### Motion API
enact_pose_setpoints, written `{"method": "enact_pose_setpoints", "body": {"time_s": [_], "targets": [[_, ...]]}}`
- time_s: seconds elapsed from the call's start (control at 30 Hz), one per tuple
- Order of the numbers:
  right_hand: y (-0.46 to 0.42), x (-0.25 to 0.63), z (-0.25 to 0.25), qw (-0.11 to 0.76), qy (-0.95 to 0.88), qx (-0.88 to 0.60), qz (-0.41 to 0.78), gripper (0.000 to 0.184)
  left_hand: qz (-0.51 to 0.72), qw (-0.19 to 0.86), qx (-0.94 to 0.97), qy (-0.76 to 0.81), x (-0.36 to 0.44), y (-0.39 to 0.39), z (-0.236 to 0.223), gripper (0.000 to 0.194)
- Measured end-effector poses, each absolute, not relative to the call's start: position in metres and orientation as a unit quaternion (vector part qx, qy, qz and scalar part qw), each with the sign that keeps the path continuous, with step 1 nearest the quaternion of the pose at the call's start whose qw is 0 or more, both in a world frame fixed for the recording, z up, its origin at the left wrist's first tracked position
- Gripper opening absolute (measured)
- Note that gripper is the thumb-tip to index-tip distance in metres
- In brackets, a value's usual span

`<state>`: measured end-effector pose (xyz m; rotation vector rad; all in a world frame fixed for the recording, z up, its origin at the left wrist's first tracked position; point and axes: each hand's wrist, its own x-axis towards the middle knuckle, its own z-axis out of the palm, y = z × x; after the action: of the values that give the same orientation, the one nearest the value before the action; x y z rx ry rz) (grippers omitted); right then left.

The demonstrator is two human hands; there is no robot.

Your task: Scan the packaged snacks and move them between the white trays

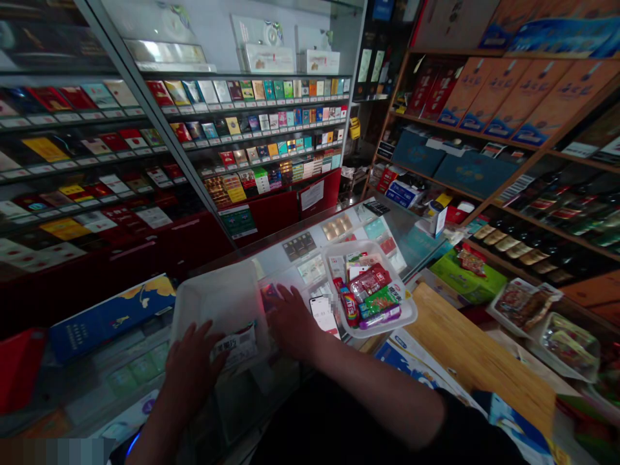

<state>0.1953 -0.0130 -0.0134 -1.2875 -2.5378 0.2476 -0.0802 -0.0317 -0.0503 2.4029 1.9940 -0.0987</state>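
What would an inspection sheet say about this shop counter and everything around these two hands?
Surface: a glass display counter, with packs and cards showing beneath the glass.
Things at hand: a white plastic tray holding a labelled packet; a clear plastic tray of snack packets; a smartphone.
Hands: the left hand is at the white tray, beside the packet; the right hand is between the trays, nearest the smartphone.
Clutter: a green box and packaged food in clear trays, to the right.
Cables: nothing seen.
Surroundings: a glass-shelved cabinet of cigarette packs; wooden shelves of boxes.
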Motion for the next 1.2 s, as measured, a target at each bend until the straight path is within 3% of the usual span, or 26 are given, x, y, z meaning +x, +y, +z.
{"method": "enact_pose_setpoints", "body": {"time_s": [0.33,0.5,0.67,0.87,1.07,1.2], "targets": [[-0.015,0.308,-0.026,0.191,-0.780,-0.587,0.099,0.018,0.106,0.021,0.823,0.558,0.050,-0.033,-0.021,0.032],[-0.015,0.361,-0.037,0.148,-0.759,-0.628,0.093,0.025,0.101,0.086,0.853,0.505,0.142,-0.046,-0.011,0.021],[-0.017,0.387,-0.053,0.123,-0.758,-0.633,0.097,0.027,0.058,0.117,0.860,0.493,0.209,-0.053,-0.022,0.023],[-0.016,0.393,-0.063,0.101,-0.773,-0.612,0.133,0.033,0.027,0.119,0.847,0.518,0.235,-0.047,-0.040,0.042],[-0.010,0.391,-0.061,0.089,-0.777,-0.603,0.160,0.024,0.017,0.117,0.825,0.552,0.241,-0.046,-0.053,0.056],[-0.005,0.390,-0.063,0.092,-0.767,-0.613,0.167,0.019,0.030,0.122,0.814,0.567,0.246,-0.047,-0.056,0.053]]}}
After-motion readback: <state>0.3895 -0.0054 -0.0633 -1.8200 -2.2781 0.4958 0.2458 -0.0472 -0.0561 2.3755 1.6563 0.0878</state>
